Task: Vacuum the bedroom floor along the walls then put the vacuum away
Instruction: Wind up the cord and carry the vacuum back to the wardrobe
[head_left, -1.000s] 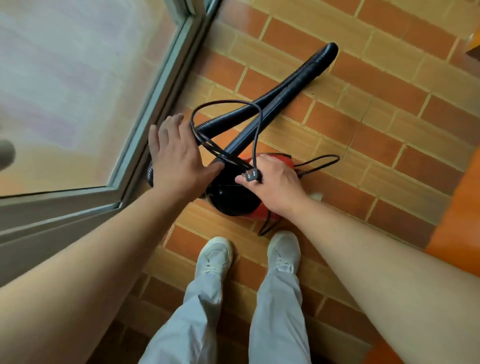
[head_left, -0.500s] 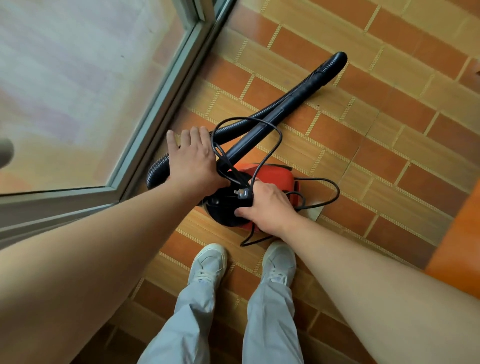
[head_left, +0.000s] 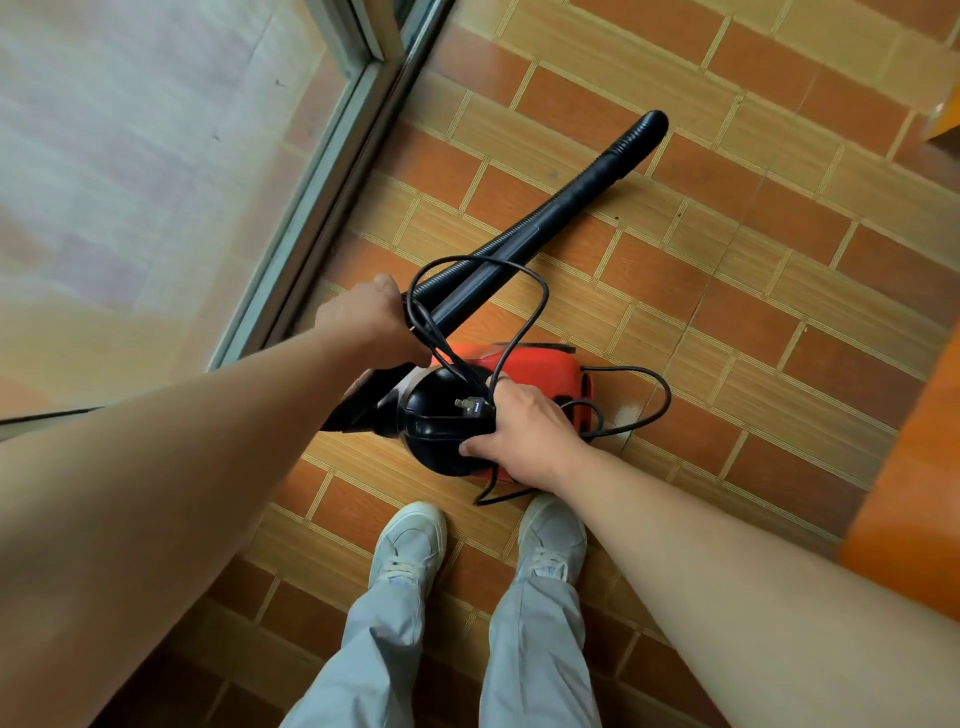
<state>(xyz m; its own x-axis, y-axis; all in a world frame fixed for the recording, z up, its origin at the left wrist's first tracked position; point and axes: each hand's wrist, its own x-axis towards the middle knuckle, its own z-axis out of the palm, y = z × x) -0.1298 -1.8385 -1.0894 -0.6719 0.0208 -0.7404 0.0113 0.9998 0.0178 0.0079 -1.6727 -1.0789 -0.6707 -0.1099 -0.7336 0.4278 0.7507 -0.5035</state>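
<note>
A small red and black vacuum (head_left: 540, 371) sits on the tiled floor just ahead of my shoes. Its black ribbed hose and tube (head_left: 566, 208) stretch away to the upper right along the floor. My right hand (head_left: 524, 431) grips the black front of the vacuum body and pins the power cord with its plug (head_left: 475, 408) against it. The black cord (head_left: 519, 291) loops loosely above the vacuum and trails off to the right. My left hand (head_left: 363, 317) is curled round the hose where it bends near the door frame.
A glass sliding door with a metal frame (head_left: 332, 171) runs along the left. An orange surface (head_left: 914, 467) borders the right edge. My two grey shoes (head_left: 410, 540) stand on the brick-pattern tiles just behind the vacuum.
My left hand went from lying flat over the hose to curling round it. My right hand slid down with the plug onto the black front of the vacuum. The view shifted closer.
</note>
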